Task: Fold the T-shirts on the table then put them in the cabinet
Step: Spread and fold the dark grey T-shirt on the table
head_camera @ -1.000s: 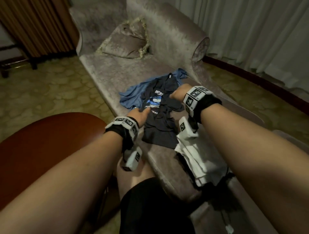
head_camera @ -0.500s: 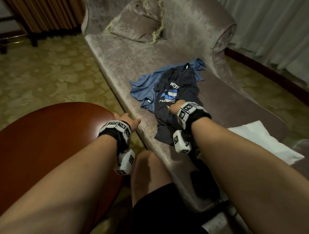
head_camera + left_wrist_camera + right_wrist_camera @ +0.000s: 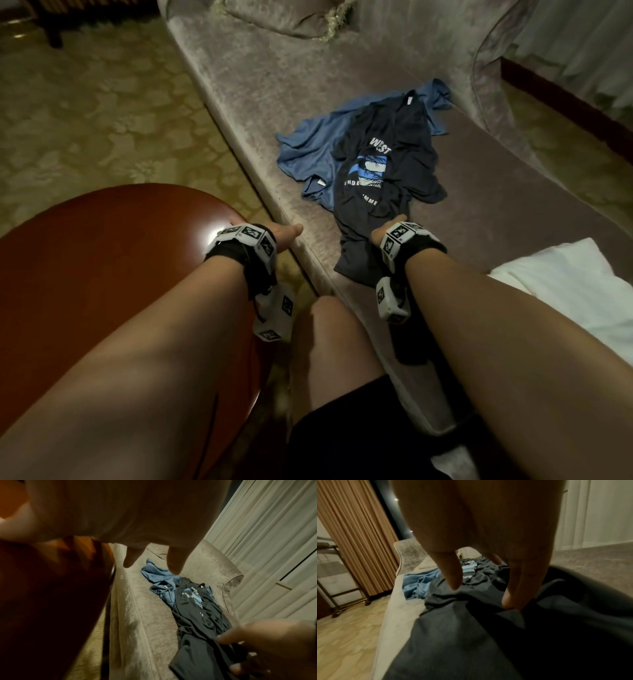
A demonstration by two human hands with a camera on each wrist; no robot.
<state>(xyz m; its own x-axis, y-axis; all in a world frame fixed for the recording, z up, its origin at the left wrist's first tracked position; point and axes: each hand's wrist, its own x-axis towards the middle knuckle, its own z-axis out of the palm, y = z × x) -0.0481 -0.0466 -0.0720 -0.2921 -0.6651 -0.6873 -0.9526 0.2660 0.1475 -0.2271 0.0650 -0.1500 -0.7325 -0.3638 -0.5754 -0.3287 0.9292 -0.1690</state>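
Change: since a second ago the left hand (image 3: 279,233) has left the dark T-shirt (image 3: 383,171) and come back over the red-brown tabletop (image 3: 102,257); the right hand (image 3: 387,230) has slid down to the shirt's lower part.
Dark T-shirt: lies rumpled lengthwise on the velvet chaise (image 3: 260,89), printed front up, overlapping a blue T-shirt (image 3: 308,154).
Right fingers: pinching a bunch of dark cloth (image 3: 513,601), probably to drag the shirt toward the tabletop for folding.
Left fingers: relaxed, slightly apart, holding nothing (image 3: 175,561).
White cloth: at the chaise's near end (image 3: 565,274), apart from both shirts.
Progress: neither shirt looks folded; no cabinet is in view.
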